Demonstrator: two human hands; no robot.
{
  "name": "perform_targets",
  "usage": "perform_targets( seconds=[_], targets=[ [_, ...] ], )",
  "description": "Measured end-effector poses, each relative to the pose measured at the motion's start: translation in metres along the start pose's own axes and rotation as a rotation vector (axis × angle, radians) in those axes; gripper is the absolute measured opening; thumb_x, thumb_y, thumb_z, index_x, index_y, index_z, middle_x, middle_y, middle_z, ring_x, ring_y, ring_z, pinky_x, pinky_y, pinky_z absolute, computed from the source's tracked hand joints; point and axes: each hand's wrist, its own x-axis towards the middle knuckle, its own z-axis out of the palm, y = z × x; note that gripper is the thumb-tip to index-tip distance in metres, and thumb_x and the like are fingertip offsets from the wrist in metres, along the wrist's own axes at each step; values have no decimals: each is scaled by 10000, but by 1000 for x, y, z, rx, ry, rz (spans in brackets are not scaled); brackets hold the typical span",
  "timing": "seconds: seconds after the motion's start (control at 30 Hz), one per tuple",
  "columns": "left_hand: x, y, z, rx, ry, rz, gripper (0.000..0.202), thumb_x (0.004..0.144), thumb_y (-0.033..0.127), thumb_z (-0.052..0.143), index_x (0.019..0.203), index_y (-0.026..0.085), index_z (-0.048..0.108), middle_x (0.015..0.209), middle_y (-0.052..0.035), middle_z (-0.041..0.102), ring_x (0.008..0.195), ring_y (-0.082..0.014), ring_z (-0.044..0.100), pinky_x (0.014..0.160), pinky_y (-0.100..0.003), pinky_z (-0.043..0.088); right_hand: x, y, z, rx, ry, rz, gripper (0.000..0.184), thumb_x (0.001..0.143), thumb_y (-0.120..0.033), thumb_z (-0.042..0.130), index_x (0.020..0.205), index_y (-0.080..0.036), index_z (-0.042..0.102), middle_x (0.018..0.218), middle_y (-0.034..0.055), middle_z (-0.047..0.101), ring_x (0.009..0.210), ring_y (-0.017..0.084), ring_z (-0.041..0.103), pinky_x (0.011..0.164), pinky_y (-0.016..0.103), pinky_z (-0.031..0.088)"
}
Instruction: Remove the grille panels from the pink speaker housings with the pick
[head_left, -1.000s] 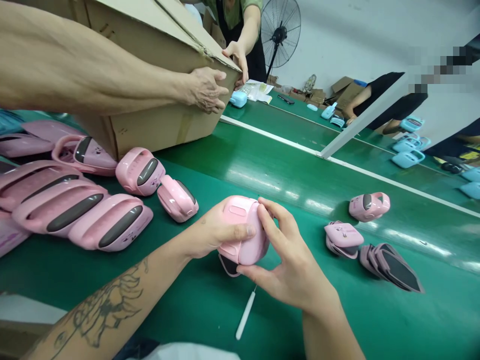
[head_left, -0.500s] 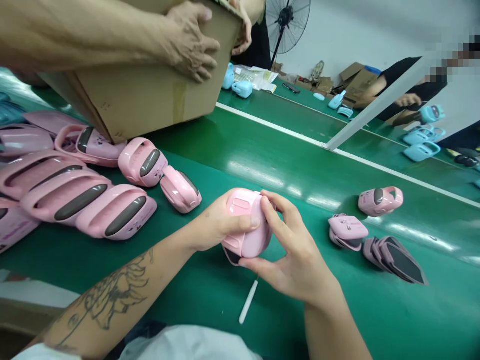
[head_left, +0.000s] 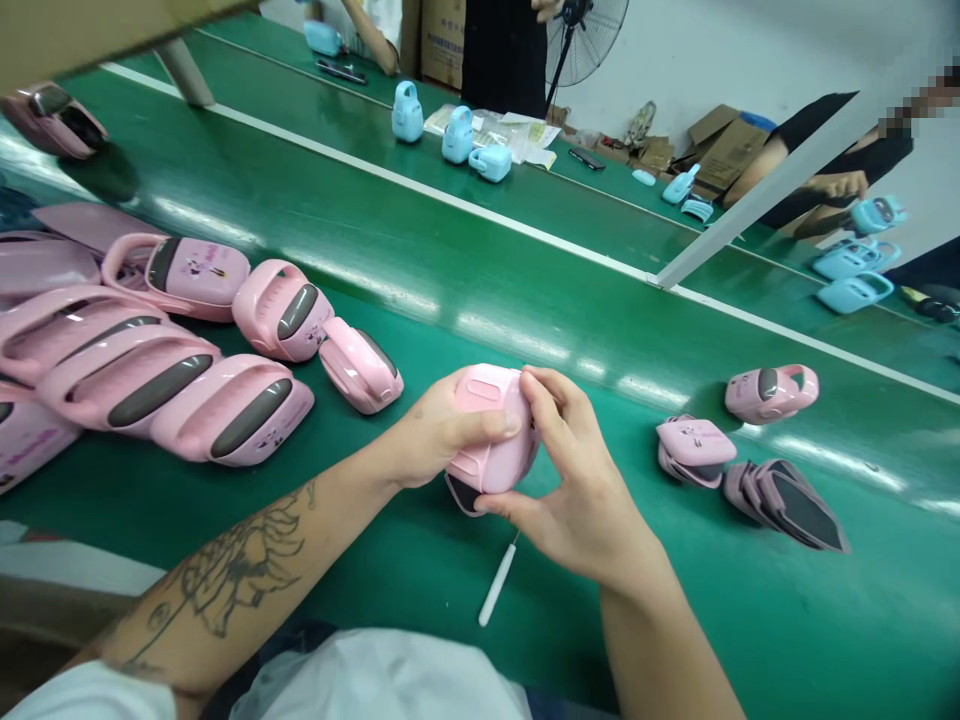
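Both hands hold one pink plastic casing (head_left: 500, 470) above the green table. My left hand (head_left: 435, 430) wraps its left side, the thumb lying across the face. On the right side, my right hand (head_left: 574, 470) grips the rim between thumb and fingers. A dark panel shows at the casing's lower edge; its underside is hidden. Just below lies a thin tool with a white handle (head_left: 498, 585); its tip is partly hidden. To the right are a pink printed cover (head_left: 696, 441), a stack of dark-faced panels (head_left: 787, 505) and a pink handled casing (head_left: 772, 393).
Several pink handled casings (head_left: 232, 410) crowd the left of the table. A cardboard box (head_left: 97, 35) overhangs the top left corner. Beyond the white dividing strip (head_left: 420, 190) stand light blue casings (head_left: 457, 137). A white post (head_left: 757, 190) rises at right, with a co-worker's hand (head_left: 838, 186) behind it.
The large cardboard box, carried by another person's hands, has moved up and left, uncovering the far table and a pink casing there. My hands keep their grip on the casing.
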Motion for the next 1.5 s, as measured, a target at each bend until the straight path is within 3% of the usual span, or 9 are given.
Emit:
perform_targets(
  seconds=[0.17,0.3,0.5,0.87,1.23,1.3,1.37,1.43,1.5],
  targets=[
    [2,-2,0,-20,12,1,658,758,467,961,1274,133,726,1128,-125,785,953,-254,734,803,-329,581,1,1,2,9,9,-4,1190,851,-430,944,1776,-319,202,1651,205,408,1571,441,449,1275,706,456],
    [1,0,1,23,-2,13,778,735,522,973,1349,134,694,1304,-184,757,1162,-349,729,923,-403,596,-1,0,2,-23,9,-24,1169,881,-382,922,1781,-283,182,1657,215,395,1581,425,434,1285,675,461],
    [-7,5,-2,148,117,38,947,686,576,1006,1452,170,626,1395,-199,740,1226,-386,738,971,-447,605,-5,-5,7,-57,39,-53,1205,895,-378,916,1793,-228,127,1683,230,401,1602,393,437,1304,597,483],
    [-14,11,6,198,159,135,875,705,501,988,1421,164,615,1454,-208,735,1321,-434,710,1049,-521,604,-6,-9,7,-101,93,-129,1109,938,-235,844,1797,-237,143,1652,224,458,1577,423,482,1260,655,521],
    [2,-2,-5,50,137,138,719,794,523,931,1353,129,709,1282,-179,785,1159,-355,750,954,-421,613,-1,6,11,-56,37,10,1229,890,-488,903,1793,-338,83,1774,201,314,1649,430,378,1287,673,460],
    [4,0,-7,-33,188,246,718,804,572,898,1361,160,711,1219,-145,803,1127,-350,762,929,-412,626,0,11,16,-2,167,146,1184,886,-620,863,1782,-312,154,1781,214,309,1628,432,407,1243,670,498],
    [3,1,-5,-71,272,393,753,824,669,837,1397,202,692,1172,-121,808,1141,-364,760,919,-427,637,1,12,24,167,282,344,1014,939,-734,735,1730,-254,320,1680,236,466,1465,394,597,1106,600,615],
    [-1,1,-2,-54,319,494,850,819,761,801,1471,240,639,1220,-126,795,1225,-391,732,956,-458,634,5,8,33,484,211,473,826,1033,-789,507,1630,-219,494,1529,223,633,1256,326,734,949,497,682],
    [-6,-3,1,-12,302,538,971,782,810,818,1552,273,567,1350,-145,752,1325,-407,682,1022,-483,614,11,0,39,830,26,485,834,1067,-815,290,1561,-211,584,1434,203,725,1198,305,772,917,467,688]
  ],
)
